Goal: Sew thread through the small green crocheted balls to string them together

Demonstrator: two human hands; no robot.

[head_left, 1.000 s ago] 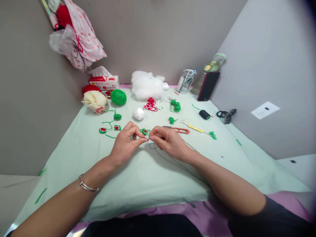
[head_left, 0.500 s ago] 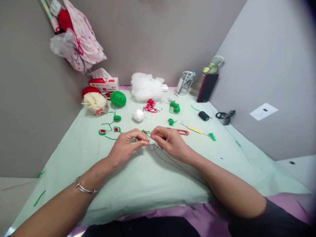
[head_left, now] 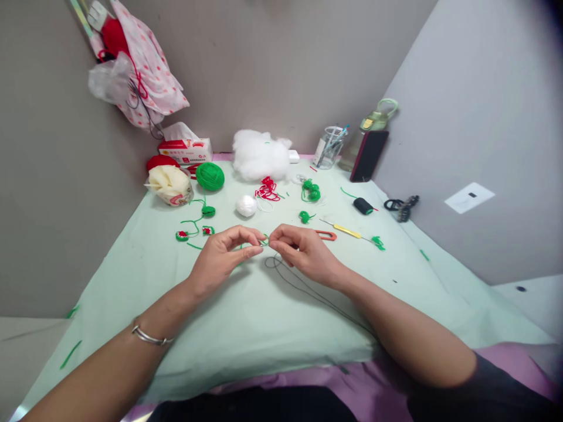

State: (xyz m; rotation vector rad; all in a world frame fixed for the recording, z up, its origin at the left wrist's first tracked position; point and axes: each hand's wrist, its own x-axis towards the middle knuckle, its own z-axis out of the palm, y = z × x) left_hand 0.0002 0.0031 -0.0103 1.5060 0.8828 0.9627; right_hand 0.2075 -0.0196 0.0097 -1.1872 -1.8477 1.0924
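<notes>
My left hand (head_left: 222,255) is over the middle of the table, thumb and forefinger slightly parted, with no firm hold visible. Close beside it, my right hand (head_left: 305,252) is closed in a pinch at a thin dark thread (head_left: 303,284), which loops under its fingertips and trails toward the table's front right edge. A bit of green yarn (head_left: 265,239) shows between the two hands; what it belongs to is mostly hidden. Beyond my right hand lie orange-handled thread snips (head_left: 326,235), partly covered, and a yellow-handled crochet hook (head_left: 347,231).
Green yarn (head_left: 210,176), a white yarn ball (head_left: 247,205) and white stuffing (head_left: 261,155) are farther back. Small red-and-green crocheted pieces (head_left: 182,235) lie left. A black thread spool (head_left: 363,206), phone (head_left: 369,156), bottle (head_left: 373,121) and pen jar (head_left: 329,147) stand right.
My left thumb and forefinger have parted a little and drawn slightly left, away from the right fingertips. My right hand stays nearly still in its pinch.
</notes>
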